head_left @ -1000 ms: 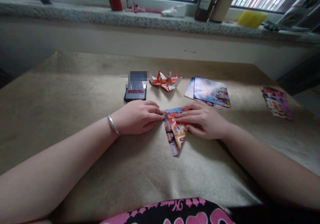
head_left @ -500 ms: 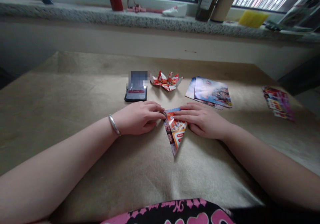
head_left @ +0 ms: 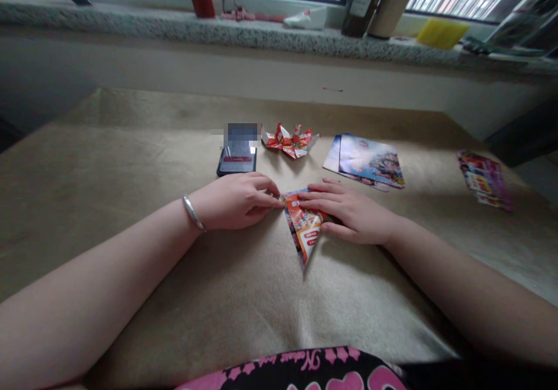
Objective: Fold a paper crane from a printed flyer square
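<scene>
A colourful printed sheet of paper (head_left: 306, 227), folded into a narrow triangle, lies on the table with its point toward me. At its upper left corner my left hand (head_left: 238, 200) pinches the edge between thumb and fingertips. My right hand (head_left: 355, 211) rests with outstretched fingers across the upper right part of the paper, hiding that corner. The thumb of this hand lies along the right edge. Orange, white and blue print shows on the folded faces.
Beyond my hands lie a phone (head_left: 238, 160), a red and white folded paper figure (head_left: 291, 142) and a stack of printed sheets (head_left: 370, 158). More printed paper (head_left: 485, 181) sits at the far right. Bottles and a yellow sponge-like block (head_left: 442, 32) stand on the stone sill (head_left: 174, 28).
My left hand has shifted slightly left and away from me. The paper's upper flap lies further left, covering more of the left strip. My right thumb has spread from the fingers.
</scene>
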Demonstrator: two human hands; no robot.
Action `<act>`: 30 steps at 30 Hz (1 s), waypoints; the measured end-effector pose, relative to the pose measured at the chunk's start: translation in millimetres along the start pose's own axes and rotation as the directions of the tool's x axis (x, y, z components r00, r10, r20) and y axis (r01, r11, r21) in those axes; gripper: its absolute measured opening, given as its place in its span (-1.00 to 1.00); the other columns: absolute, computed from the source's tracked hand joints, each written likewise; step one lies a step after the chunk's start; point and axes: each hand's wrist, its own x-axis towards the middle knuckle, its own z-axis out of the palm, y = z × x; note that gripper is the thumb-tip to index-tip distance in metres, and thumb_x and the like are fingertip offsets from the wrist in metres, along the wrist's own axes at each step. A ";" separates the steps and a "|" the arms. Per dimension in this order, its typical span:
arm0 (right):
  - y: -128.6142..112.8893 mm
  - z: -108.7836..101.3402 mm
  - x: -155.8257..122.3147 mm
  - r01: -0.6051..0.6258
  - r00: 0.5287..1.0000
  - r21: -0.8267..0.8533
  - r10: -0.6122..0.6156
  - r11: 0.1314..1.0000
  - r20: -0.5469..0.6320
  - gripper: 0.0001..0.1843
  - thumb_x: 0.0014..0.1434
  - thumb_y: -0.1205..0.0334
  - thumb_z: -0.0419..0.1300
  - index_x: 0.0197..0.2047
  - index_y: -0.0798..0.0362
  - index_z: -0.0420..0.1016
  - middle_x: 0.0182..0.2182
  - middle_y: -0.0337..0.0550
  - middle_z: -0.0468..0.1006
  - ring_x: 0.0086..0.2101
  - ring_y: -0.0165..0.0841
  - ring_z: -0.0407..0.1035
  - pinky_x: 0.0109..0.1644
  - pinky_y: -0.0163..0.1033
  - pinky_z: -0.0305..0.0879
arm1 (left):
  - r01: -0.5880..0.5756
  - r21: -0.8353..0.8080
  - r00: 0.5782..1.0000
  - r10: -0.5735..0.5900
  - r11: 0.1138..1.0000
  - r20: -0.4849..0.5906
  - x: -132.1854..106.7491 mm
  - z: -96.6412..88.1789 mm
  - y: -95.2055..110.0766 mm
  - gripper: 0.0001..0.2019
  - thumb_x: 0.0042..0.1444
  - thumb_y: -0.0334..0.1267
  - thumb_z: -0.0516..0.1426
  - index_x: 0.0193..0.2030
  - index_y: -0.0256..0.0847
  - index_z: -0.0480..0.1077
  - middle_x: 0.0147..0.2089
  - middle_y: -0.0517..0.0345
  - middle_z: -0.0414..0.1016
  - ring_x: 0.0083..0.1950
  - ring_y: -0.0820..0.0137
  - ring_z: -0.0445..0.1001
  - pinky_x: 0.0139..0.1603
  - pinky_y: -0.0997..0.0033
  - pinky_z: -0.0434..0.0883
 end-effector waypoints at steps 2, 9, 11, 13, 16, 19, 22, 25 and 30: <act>0.0 1.8 1.4 0.001 1.000 -0.004 -0.001 1.000 -0.005 -0.45 0.29 0.02 0.01 0.30 -0.05 0.15 0.26 -0.19 0.25 0.24 -0.16 0.07 0.30 0.14 -0.01 | 0.004 -0.002 1.000 -0.004 1.000 0.005 -0.2 -0.3 -0.5 -0.67 0.19 -0.35 0.03 0.05 -0.04 0.45 0.00 0.05 0.47 -0.03 0.33 0.44 0.01 0.30 0.42; -1.7 4.6 5.0 -0.008 1.000 -0.048 0.008 0.999 -0.009 -0.45 0.29 0.01 0.00 0.30 -0.03 0.17 0.26 -0.19 0.25 0.24 -0.16 0.09 0.30 0.13 0.00 | 0.017 -0.062 0.999 -0.019 0.998 -0.029 -0.9 1.8 -2.5 -0.62 0.18 -0.37 0.02 0.13 -0.19 0.37 -0.04 -0.04 0.47 -0.05 0.32 0.44 0.02 0.30 0.42; -1.9 5.3 5.7 -0.006 1.000 -0.046 0.006 0.999 -0.013 -0.45 0.30 0.01 0.00 0.30 -0.03 0.16 0.26 -0.19 0.25 0.24 -0.16 0.08 0.30 0.13 0.01 | 0.006 -0.076 0.999 -0.009 0.997 -0.039 -0.6 2.7 -3.1 -0.63 0.19 -0.36 0.01 0.14 -0.18 0.37 -0.05 -0.04 0.47 -0.05 0.33 0.43 0.01 0.30 0.42; -1.9 6.3 6.4 -0.005 1.000 -0.041 0.004 0.999 -0.016 -0.45 0.30 0.02 0.00 0.30 -0.02 0.15 0.26 -0.19 0.24 0.25 -0.16 0.08 0.31 0.12 0.00 | -0.016 -0.073 0.999 0.013 0.997 -0.040 -0.4 3.5 -3.8 -0.65 0.20 -0.36 0.01 0.10 -0.14 0.40 -0.05 -0.02 0.46 -0.04 0.33 0.42 0.02 0.30 0.41; -1.5 7.9 7.2 0.000 1.000 -0.028 -0.001 1.000 -0.025 -0.45 0.30 0.03 0.00 0.30 -0.01 0.15 0.27 -0.17 0.23 0.26 -0.16 0.06 0.31 0.13 0.00 | -0.032 -0.046 0.999 0.031 0.998 -0.029 -0.8 4.5 -4.9 -0.66 0.20 -0.36 0.01 0.08 -0.12 0.42 -0.05 -0.01 0.45 -0.03 0.32 0.41 0.03 0.29 0.40; -1.1 8.9 7.7 0.006 0.999 -0.018 -0.007 1.000 -0.032 -0.45 0.30 0.04 0.01 0.30 0.00 0.15 0.27 -0.16 0.23 0.26 -0.15 0.05 0.30 0.14 0.01 | -0.032 -0.037 0.999 0.031 0.999 -0.028 -1.6 5.1 -5.4 -0.66 0.21 -0.35 0.00 0.08 -0.12 0.43 -0.05 -0.02 0.43 -0.06 0.34 0.41 0.00 0.31 0.41; -1.0 8.9 8.0 0.005 1.000 -0.022 -0.005 1.000 -0.025 -0.44 0.30 0.03 0.00 0.31 -0.01 0.14 0.27 -0.18 0.23 0.26 -0.14 0.05 0.30 0.14 0.03 | -0.021 -0.037 0.999 0.020 0.999 -0.032 -2.0 5.5 -5.3 -0.66 0.21 -0.36 0.00 0.07 -0.11 0.43 -0.07 -0.01 0.43 -0.07 0.34 0.41 -0.01 0.32 0.40; -0.9 8.6 8.4 0.005 1.000 -0.024 -0.006 1.000 -0.026 -0.44 0.30 0.03 0.00 0.31 -0.01 0.14 0.27 -0.19 0.23 0.25 -0.15 0.06 0.29 0.12 0.05 | -0.023 -0.041 0.999 0.021 0.999 -0.041 -2.1 5.8 -5.3 -0.67 0.22 -0.35 0.00 0.06 -0.11 0.44 -0.08 -0.01 0.43 -0.08 0.34 0.41 -0.02 0.32 0.40; -1.2 8.5 8.9 0.007 1.000 -0.004 -0.007 1.000 -0.030 -0.43 0.28 0.04 0.03 0.31 -0.03 0.14 0.27 -0.18 0.24 0.24 -0.14 0.07 0.27 0.11 0.08 | -0.020 -0.058 0.999 0.017 0.998 -0.049 -2.1 6.2 -5.8 -0.67 0.21 -0.35 0.00 0.05 -0.11 0.45 -0.08 -0.02 0.44 -0.09 0.34 0.42 -0.02 0.31 0.41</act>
